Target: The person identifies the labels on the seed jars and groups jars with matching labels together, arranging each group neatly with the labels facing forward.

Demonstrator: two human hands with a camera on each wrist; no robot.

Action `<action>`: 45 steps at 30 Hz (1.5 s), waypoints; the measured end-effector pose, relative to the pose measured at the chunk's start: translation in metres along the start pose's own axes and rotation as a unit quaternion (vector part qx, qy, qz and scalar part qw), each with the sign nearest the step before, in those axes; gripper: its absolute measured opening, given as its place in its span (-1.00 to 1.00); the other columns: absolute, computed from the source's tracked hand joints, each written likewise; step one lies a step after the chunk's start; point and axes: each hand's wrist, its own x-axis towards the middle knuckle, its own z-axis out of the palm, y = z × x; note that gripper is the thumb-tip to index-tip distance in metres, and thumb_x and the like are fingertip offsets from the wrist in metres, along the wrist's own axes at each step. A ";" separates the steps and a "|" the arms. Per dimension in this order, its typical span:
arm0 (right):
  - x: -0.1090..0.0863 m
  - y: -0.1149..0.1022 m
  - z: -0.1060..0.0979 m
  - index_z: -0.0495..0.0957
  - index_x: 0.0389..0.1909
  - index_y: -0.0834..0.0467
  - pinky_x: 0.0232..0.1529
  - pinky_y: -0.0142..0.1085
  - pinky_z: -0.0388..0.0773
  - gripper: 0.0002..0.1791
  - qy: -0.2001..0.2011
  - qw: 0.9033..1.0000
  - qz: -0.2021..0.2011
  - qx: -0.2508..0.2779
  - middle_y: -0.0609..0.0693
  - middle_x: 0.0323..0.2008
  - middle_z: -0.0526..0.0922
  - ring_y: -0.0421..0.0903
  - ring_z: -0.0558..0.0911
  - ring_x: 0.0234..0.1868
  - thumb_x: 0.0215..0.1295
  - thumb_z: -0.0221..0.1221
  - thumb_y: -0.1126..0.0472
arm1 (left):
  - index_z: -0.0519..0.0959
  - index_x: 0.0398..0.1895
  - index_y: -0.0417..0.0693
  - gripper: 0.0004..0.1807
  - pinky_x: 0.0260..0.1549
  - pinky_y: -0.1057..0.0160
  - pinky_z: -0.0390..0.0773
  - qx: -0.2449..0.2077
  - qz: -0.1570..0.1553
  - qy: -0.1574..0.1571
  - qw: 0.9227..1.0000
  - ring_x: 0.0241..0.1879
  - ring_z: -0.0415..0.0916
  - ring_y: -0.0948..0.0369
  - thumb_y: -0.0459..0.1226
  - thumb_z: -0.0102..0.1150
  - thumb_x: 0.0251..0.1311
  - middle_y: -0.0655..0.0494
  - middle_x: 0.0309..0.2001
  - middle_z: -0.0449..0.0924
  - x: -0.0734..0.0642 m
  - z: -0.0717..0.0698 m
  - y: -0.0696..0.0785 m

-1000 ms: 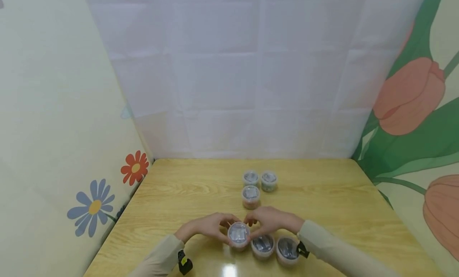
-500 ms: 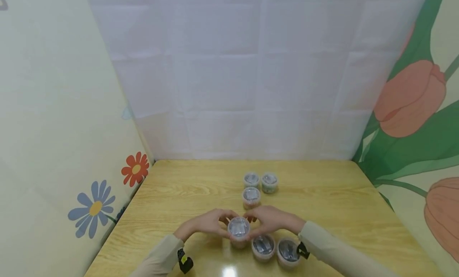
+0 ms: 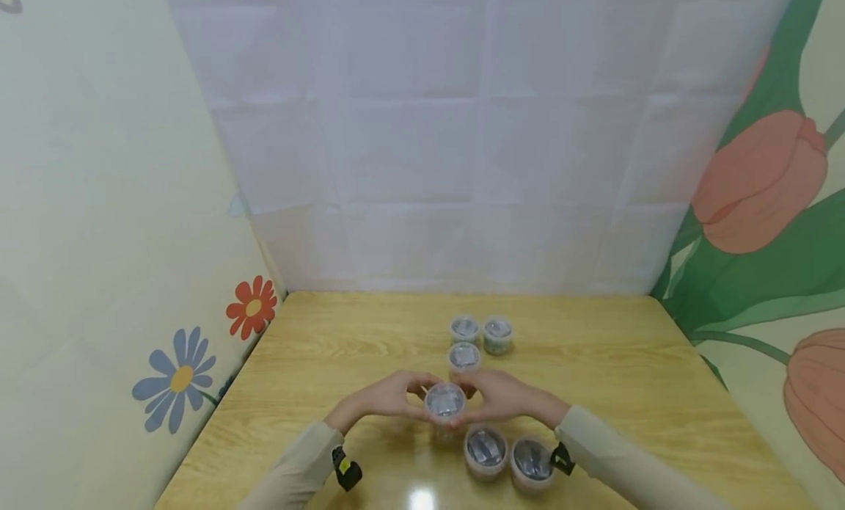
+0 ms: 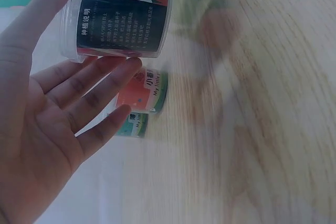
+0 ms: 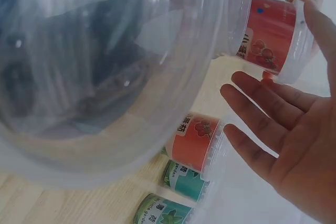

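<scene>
We hold one lidded cup (image 3: 445,401) upright between us, with the left hand (image 3: 389,396) at its nine o'clock and the right hand (image 3: 498,396) at its three. Both hands grip it together, thumbs on the near side and fingers round the far side, so neither is nearer. It looks to be off the table (image 3: 330,337). Being round, it has no long axis lying across the top; what axis it has runs up and down.

The relation we judge to matter most is the narrow gap ahead — from our cup, the red cup (image 3: 464,356) stands at about one o'clock, close to the right hand's fingers. Whether they touch it we cannot tell. From that one, a green cup (image 3: 465,326) sits at twelve o'clock and a second green cup (image 3: 498,335) at about two, all three close together. Behind us, from the held one, a dark-topped cup (image 3: 485,450) stands between four and five o'clock, and its neighbour (image 3: 532,462) lies further out at four, just beside it.
</scene>
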 end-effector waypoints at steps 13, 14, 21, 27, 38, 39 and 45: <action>-0.003 0.005 -0.006 0.43 0.12 0.03 0.04 -0.16 0.52 -0.34 0.044 0.992 -0.001 0.121 -0.18 -0.07 0.61 -0.23 0.57 -0.05 0.03 0.28 -0.19 | 0.34 0.26 0.22 -0.39 0.07 0.15 0.43 -0.027 0.006 0.054 0.998 0.04 0.46 0.28 0.00 0.24 0.10 0.30 0.16 0.45 0.007 -0.001 0.007; -0.004 0.005 -0.006 0.43 0.12 0.02 0.05 -0.15 0.51 -0.35 0.045 0.991 0.001 0.127 -0.19 -0.07 0.61 -0.22 0.57 -0.04 0.03 0.28 -0.18 | 0.34 0.26 0.21 -0.38 0.07 0.16 0.43 -0.028 0.005 0.060 0.998 0.04 0.46 0.28 -0.01 0.25 0.10 0.30 0.16 0.45 0.008 0.000 0.007; -0.007 0.010 -0.014 0.43 0.14 -0.04 0.07 -0.15 0.50 -0.42 0.046 0.987 0.000 0.155 -0.22 -0.02 0.59 -0.22 0.56 0.01 0.09 0.28 -0.12 | 0.23 0.35 0.13 -0.27 0.06 0.14 0.47 -0.062 -0.006 0.089 0.994 0.06 0.47 0.21 -0.06 0.26 0.10 0.21 0.18 0.43 0.012 0.008 0.009; -0.007 0.012 -0.025 0.43 0.17 0.05 0.03 -0.18 0.53 -0.40 0.068 0.985 -0.011 0.157 -0.11 0.01 0.60 -0.17 0.58 -0.01 0.12 0.27 -0.07 | 0.11 0.41 0.10 -0.16 0.01 0.20 0.49 -0.091 -0.002 0.111 0.990 0.03 0.50 0.17 -0.08 0.30 0.07 0.15 0.17 0.43 0.020 0.011 0.016; -0.007 0.014 -0.045 0.26 0.31 0.08 0.05 -0.21 0.52 -0.32 0.079 0.976 0.013 0.203 0.06 0.07 0.54 -0.04 0.56 0.04 0.18 0.24 0.05 | 0.22 0.33 0.14 -0.34 -0.08 0.28 0.56 -0.146 0.006 0.140 0.979 -0.01 0.53 0.17 -0.18 0.21 0.16 0.06 0.15 0.43 0.035 -0.009 0.033; -0.007 0.014 -0.045 0.21 0.33 0.07 0.05 -0.18 0.52 -0.28 0.077 0.975 0.012 0.207 0.06 0.08 0.54 -0.04 0.57 0.03 0.17 0.25 0.05 | 0.23 0.33 0.14 -0.36 -0.09 0.28 0.57 -0.145 -0.001 0.142 0.979 -0.02 0.53 0.18 -0.18 0.20 0.18 0.07 0.14 0.44 0.036 -0.011 0.034; -0.005 0.022 -0.042 0.09 0.39 0.02 -0.03 -0.18 0.55 -0.19 0.088 0.971 -0.004 0.224 0.09 0.04 0.56 -0.07 0.61 -0.08 0.15 0.27 0.13 | 0.22 0.35 0.20 -0.33 -0.07 0.26 0.55 -0.138 -0.018 0.153 0.978 -0.03 0.54 0.19 -0.04 0.18 0.17 0.10 0.14 0.45 0.040 -0.015 0.034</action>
